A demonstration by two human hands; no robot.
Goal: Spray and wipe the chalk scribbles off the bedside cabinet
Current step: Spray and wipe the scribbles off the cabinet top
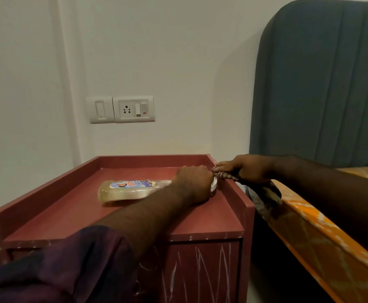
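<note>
Purple sleeve (69, 263) nearest the lens, left forearm reaching over the cabinet top.

Left hand (195, 184): fingers curled round the neck end of the bottle (126, 190), by its white cap (214, 185). Bottle lies on its side on the bedside cabinet (47, 189), inside the raised rim.

Bottle: clear plastic holding pale yellowish liquid, seemingly well filled. Likely some weight, and the smooth wall is probably slick. Neck looks the sound place to grip. Spray head type cannot be told.

Right hand (246, 169): clutches a dark patterned cloth (263, 193) at the cabinet's right rim. Cloth is soft and limp, tail hanging towards the orange mattress (309, 226).

Chalk scribbles (202, 265): white strokes on the cabinet front, unwiped.
</note>
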